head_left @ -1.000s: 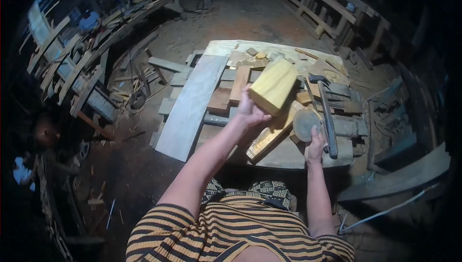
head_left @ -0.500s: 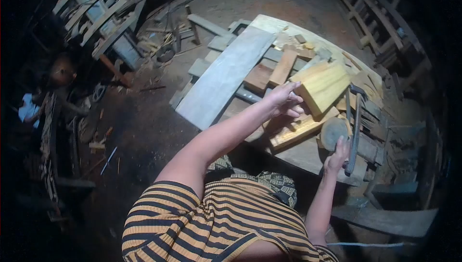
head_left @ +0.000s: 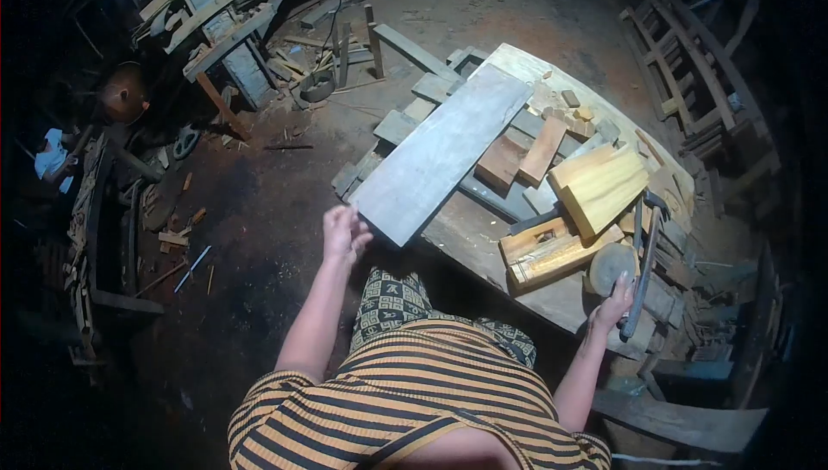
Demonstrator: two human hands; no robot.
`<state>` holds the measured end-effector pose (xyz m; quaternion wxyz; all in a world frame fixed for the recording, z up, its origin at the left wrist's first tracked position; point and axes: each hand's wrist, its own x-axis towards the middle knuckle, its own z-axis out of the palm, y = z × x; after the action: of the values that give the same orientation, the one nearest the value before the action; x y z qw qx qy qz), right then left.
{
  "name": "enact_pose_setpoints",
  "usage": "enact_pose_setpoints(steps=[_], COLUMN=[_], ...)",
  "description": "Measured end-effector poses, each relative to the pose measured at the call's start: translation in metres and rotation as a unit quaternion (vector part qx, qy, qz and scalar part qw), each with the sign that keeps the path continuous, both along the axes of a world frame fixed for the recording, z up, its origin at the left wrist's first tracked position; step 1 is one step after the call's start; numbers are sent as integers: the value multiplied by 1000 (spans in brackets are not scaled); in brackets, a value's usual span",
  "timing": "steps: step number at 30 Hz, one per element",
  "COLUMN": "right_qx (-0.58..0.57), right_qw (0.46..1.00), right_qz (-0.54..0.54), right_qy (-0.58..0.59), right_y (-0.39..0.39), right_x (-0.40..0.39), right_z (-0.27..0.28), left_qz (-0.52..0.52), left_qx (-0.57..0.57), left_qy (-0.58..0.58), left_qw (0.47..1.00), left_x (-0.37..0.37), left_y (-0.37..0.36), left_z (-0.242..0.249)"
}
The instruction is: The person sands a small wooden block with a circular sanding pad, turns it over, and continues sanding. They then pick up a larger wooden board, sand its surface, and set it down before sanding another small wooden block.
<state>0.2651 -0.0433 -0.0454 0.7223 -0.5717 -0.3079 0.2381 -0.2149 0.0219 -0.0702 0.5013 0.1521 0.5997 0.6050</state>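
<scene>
My left hand (head_left: 345, 234) is beside the near corner of a long grey board (head_left: 444, 155), its fingers loosely curled with nothing visible in them. My right hand (head_left: 612, 304) grips the edge of a round wooden block (head_left: 613, 269), thumb against its face; the fingers behind are partly hidden. Close to that hand lies a long dark metal tool (head_left: 638, 285) with a hammer-like head. A thick yellow wood block (head_left: 601, 190) rests tilted on the pile, above a wooden hand plane (head_left: 556, 250). Two reddish-brown blocks (head_left: 542, 151) lie between the grey board and the yellow block.
The low workbench (head_left: 461, 241) carries wood offcuts (head_left: 571, 99) and a pale plank (head_left: 517, 60) along its far side. Wooden frames (head_left: 690, 56) stand at right. Scrap timber (head_left: 250, 65), a round brown basin (head_left: 125, 95) and a pale cloth (head_left: 53, 159) are at left.
My left hand has moved left, away from the yellow block to the grey board's near corner. My right hand stays at the round block. The camera view has shifted somewhat.
</scene>
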Motion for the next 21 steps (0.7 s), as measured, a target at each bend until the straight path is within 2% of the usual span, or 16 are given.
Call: enact_pose_setpoints(steps=[1,2,4,8,10,11,15,16,19,21], right_qx=[3,1,1,-17,-24,-13,-44,-44,-37,-59], right_qw=[1000,1000,1000,999,999,999,998,996,996,993], right_qz=[-6,-4,-12,-28,-19,-24,-22,-20,-19,-24], right_qy=[-2,1,2,-12,-29,-22,-45,-69,-80,-95], right_y=[1,2,1,2,3,4,2,2,3,2], right_x=[2,5,9,10,7,4,-12,-8,-6,-3], right_z=[-2,-6,-13,-17,-14,-11,12,6,3,1], left_qz=[-71,-56,-108,-153,-129,-103,-111,-118,-166,-164], left_qx=[13,-18,20,32,35,53,119,119,170,191], left_qy=[-94,-151,-271,-252,-251,-289,-381,-382,-284,-310], left_qw=[993,987,956,955,959,950,910,909,929,917], left_x=[-4,0,9,8,16,24,30,29,33,33], left_y=[-3,-1,2,9,11,11,32,34,37,42], left_z=[-7,-16,-14,-20,-4,9,14,18,35,39])
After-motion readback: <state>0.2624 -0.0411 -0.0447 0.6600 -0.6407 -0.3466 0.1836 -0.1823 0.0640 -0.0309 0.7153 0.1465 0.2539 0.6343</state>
